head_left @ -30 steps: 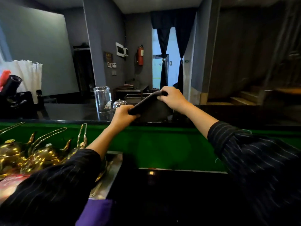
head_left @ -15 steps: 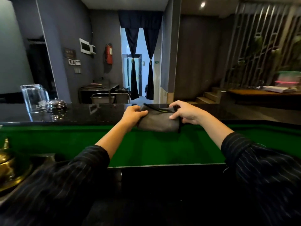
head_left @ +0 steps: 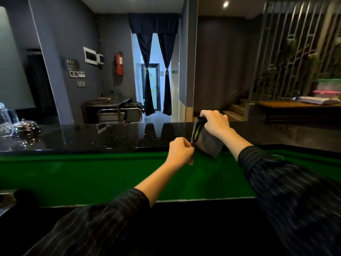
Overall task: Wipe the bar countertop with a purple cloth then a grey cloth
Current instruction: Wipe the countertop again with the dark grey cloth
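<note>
Folded grey cloth (head_left: 207, 143), soft and matte, pinched between both hands' fingers (head_left: 190, 149) above glossy speckled black countertop (head_left: 110, 135).

Grey cloth (head_left: 207, 140) with a yellow-green stripe, glossy black countertop (head_left: 110, 135), green panel (head_left: 92, 172), pinstriped dark sleeves (head_left: 295, 191).

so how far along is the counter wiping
The purple cloth is out of view, so that pass looks finished, though the frame can't confirm it. Both hands, left hand and right hand, hold the folded grey cloth at the black countertop edge. The grey wipe is left.
</note>
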